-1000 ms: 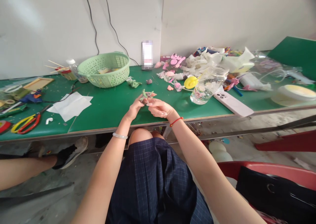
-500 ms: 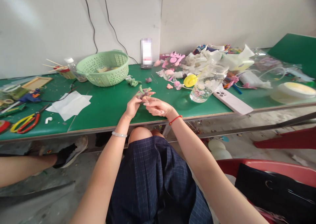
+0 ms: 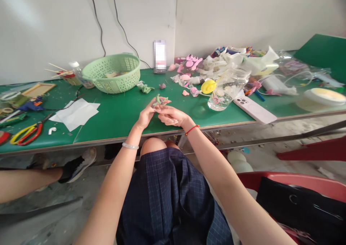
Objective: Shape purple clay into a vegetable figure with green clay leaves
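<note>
My left hand (image 3: 146,114) is closed around a small green-and-purple piece (image 3: 158,101) that looks like modelling clay, its curled green part showing above the fingers. Touching it from the near right side is my right hand (image 3: 171,116), with its thumb and fingers pressed together at the piece's base and the other fingers curled. Both hands are just above the front of the green table (image 3: 116,111). Fingers hide the lower part of the piece. Beyond the hands lie a purple lump (image 3: 162,86) and a crumpled green lump (image 3: 146,88).
A green basket (image 3: 113,83) stands behind left, near white paper sheets (image 3: 77,114) and red-and-yellow-handled pliers (image 3: 29,132). To the right are a water-filled clear jar (image 3: 220,101), a yellow object (image 3: 208,87), a phone (image 3: 256,110) and a round tub (image 3: 324,99). Another person's leg (image 3: 29,183) shows lower left.
The piece has turned slightly between my fingers, and its green curl leans differently. My right fingers have shifted a little against it. The whole view has moved slightly.
</note>
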{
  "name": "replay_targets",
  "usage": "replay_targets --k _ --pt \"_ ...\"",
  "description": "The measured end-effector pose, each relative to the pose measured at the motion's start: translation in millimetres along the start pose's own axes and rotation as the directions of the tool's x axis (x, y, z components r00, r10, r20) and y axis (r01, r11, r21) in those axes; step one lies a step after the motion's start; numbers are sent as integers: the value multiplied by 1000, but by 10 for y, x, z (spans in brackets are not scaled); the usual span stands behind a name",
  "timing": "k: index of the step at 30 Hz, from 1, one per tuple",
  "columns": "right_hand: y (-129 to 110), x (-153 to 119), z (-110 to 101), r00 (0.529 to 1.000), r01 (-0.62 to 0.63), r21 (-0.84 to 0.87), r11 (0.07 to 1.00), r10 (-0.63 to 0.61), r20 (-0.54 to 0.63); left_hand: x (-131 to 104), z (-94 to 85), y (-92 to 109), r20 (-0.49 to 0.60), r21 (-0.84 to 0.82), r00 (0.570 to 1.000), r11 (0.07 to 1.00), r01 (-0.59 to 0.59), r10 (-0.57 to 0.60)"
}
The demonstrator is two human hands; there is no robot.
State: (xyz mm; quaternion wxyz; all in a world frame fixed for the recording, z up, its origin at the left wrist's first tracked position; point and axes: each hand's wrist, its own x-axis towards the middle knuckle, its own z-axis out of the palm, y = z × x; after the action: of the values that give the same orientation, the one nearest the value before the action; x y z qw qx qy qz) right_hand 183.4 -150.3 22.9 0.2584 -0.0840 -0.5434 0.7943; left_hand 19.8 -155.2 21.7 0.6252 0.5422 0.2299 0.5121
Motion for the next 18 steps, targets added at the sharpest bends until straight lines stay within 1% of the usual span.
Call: replay_targets --k 3,5,7,9,11,13,18 --pt "-2 3 5 1000 -8 -15 1000 8 18 -7 5 10 -45 -7 998 999 32 -32" --pt "-2 1 1 1000 -29 -24 999 29 9 -7 6 15 -92 -16 995 999 46 -47" --pt "-8 -5 2 999 -36 -25 999 35 -25 0 4 16 -142 -31 988 998 49 -53" --pt "-19 -13 11 997 -22 -22 1000 20 -73 9 4 15 -168 -43 984 998 48 -54" --pt "-32 -17 28 993 -12 -21 1000 10 -116 15 6 13 -159 -40 986 998 43 -49" --pt "-41 -15 45 990 -20 -19 1000 17 -143 14 11 13 -129 -29 991 999 36 -39" --pt "-40 5 61 985 -10 -16 1000 7 -174 3 33 25 -73 3 997 1000 25 -25"
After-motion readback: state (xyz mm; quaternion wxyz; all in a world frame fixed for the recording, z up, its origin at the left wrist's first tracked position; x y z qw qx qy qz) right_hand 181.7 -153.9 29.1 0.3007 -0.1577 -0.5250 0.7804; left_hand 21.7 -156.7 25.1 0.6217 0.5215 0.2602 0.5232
